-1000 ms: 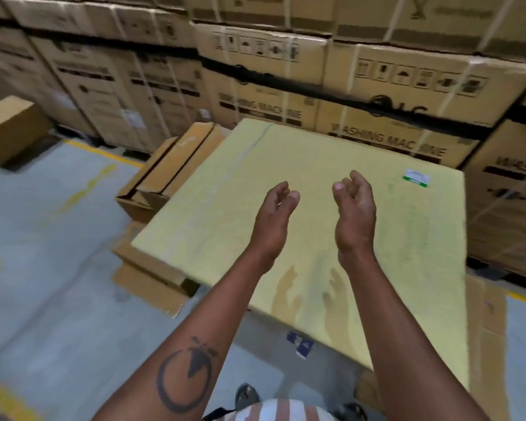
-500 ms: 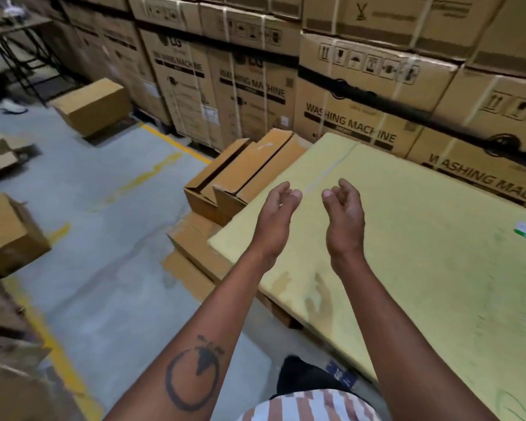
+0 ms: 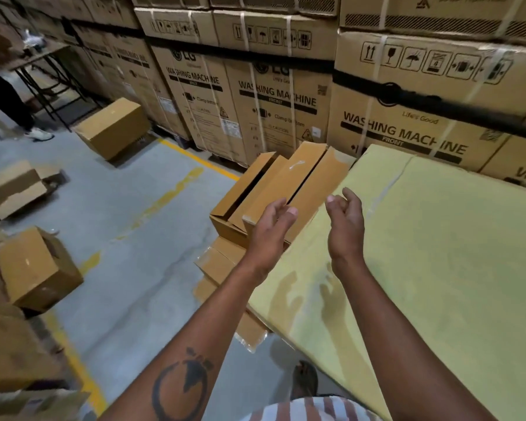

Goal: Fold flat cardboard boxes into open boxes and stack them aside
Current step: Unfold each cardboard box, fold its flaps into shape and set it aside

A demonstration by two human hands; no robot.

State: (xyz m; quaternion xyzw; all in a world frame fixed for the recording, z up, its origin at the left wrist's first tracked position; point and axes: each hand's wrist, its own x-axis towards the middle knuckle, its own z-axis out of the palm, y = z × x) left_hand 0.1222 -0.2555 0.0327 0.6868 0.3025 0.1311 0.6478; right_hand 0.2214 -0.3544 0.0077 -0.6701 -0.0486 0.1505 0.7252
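Over the yellow board (image 3: 438, 253) both hands hung loose and empty, left hand (image 3: 271, 235), right hand (image 3: 345, 226). Beside it sat the box (image 3: 286, 189), flaps up: light, stiff, probably best gripped by its side walls.

A wide yellow-green bench (image 3: 456, 268) spreads beneath and to the right of the right hand (image 3: 345, 226); its top shows only the shadows of both hands. Left of the left hand (image 3: 272, 235) lies the grey concrete floor (image 3: 128, 238), crossed by worn yellow lines (image 3: 167, 196). Just beyond and below the left hand, against the bench's edge, flattened cardboard (image 3: 222, 265) is piled on the floor with an open-flapped box (image 3: 274, 186) on top. Farther left, well apart from the hands, a closed box (image 3: 113, 127) and two other boxes (image 3: 37, 268) stand on the floor.
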